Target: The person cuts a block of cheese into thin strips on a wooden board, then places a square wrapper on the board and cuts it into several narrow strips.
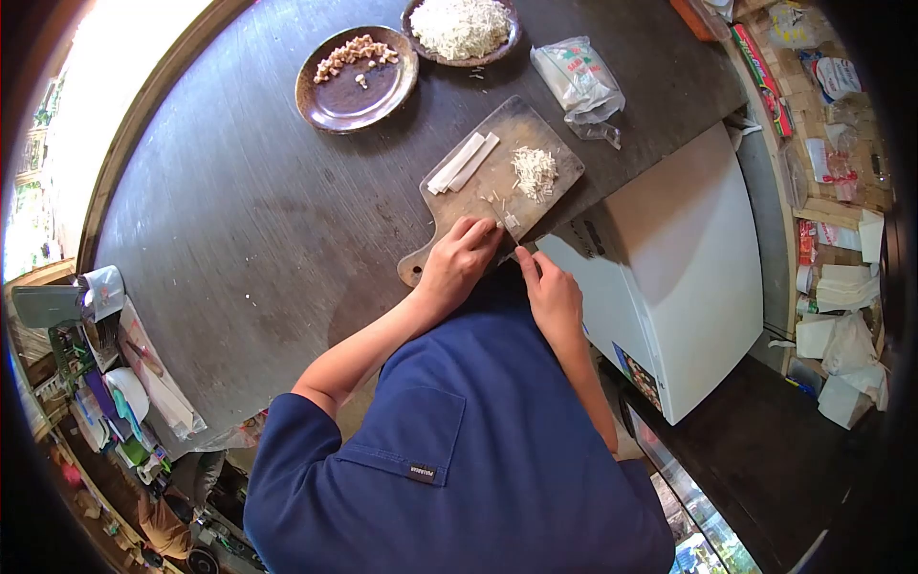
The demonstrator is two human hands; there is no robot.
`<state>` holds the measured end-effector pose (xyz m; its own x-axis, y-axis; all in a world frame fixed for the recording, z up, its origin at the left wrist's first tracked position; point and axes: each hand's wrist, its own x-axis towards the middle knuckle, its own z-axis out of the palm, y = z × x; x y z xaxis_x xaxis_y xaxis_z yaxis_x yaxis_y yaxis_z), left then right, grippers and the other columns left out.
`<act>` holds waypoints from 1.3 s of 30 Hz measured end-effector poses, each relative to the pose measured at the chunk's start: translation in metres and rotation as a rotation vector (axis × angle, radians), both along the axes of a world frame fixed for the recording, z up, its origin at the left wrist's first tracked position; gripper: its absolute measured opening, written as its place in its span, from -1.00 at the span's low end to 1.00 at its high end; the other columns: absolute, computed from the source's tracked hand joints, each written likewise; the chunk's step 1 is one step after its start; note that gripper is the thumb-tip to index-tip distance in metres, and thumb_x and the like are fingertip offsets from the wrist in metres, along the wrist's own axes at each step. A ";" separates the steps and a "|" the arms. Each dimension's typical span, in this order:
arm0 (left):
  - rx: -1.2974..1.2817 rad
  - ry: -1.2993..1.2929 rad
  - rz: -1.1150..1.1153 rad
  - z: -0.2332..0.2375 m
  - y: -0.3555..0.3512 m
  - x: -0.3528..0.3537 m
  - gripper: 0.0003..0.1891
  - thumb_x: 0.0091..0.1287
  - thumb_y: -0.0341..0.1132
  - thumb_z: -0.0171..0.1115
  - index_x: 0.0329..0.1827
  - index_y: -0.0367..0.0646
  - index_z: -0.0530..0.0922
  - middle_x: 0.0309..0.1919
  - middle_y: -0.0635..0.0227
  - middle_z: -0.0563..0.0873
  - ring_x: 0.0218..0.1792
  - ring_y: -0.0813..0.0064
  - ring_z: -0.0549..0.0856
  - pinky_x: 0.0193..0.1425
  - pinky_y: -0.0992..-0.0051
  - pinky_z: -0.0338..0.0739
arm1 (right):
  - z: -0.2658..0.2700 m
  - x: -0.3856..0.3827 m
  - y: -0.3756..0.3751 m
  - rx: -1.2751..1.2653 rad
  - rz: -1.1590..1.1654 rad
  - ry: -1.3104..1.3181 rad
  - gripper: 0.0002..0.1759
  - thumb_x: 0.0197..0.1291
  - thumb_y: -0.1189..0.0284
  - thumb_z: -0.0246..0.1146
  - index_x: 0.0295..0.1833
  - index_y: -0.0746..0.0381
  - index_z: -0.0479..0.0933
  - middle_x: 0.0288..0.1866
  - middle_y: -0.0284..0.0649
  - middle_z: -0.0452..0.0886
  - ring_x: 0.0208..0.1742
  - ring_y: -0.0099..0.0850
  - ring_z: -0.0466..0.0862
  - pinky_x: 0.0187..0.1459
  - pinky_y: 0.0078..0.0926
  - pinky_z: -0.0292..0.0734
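Note:
A wooden cutting board (502, 143) with a handle lies near the table edge in front of me. My left hand (462, 256) is closed over the board's near part, fingertips pressed on a pale piece of food mostly hidden under them. My right hand (553, 292) is wrapped round the handle of a knife, which the fingers largely cover. The thin knife blade (505, 212) lies over the board beside my left fingertips. Pale flat strips (464, 164) lie on the board's left side. A heap of small cut white sticks (535, 173) sits on its right.
A brown plate (335, 107) holds small light-brown pieces; another plate (466, 59) is heaped with white shreds. A plastic bag (578, 78) lies right of them. A white freezer-like box (684, 258) stands right of the dark table (220, 249). Utensils (105, 344) stand at left.

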<state>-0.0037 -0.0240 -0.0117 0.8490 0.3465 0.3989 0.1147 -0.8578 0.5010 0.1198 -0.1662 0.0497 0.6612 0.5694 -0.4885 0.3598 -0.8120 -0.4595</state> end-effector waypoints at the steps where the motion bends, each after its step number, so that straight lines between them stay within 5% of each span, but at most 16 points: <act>1: -0.016 -0.009 0.001 -0.002 -0.001 0.000 -0.63 0.26 -0.47 0.42 0.15 -0.31 0.76 0.06 0.28 0.71 0.08 0.32 0.72 0.17 0.40 0.73 | 0.004 0.000 0.000 0.006 0.004 0.001 -0.32 0.67 -0.19 0.04 -0.05 0.24 0.66 -0.28 0.26 0.73 -0.09 0.39 0.70 -0.11 0.24 0.57; 39: -0.102 -0.007 0.051 0.000 0.000 -0.003 -0.68 0.23 -0.47 0.48 0.07 -0.20 0.79 0.06 0.29 0.74 0.15 0.18 0.73 0.20 0.27 0.75 | 0.008 0.003 0.001 -0.045 0.082 -0.034 -0.29 0.66 -0.24 0.01 0.00 0.21 0.69 -0.26 0.25 0.77 -0.10 0.35 0.76 -0.09 0.26 0.61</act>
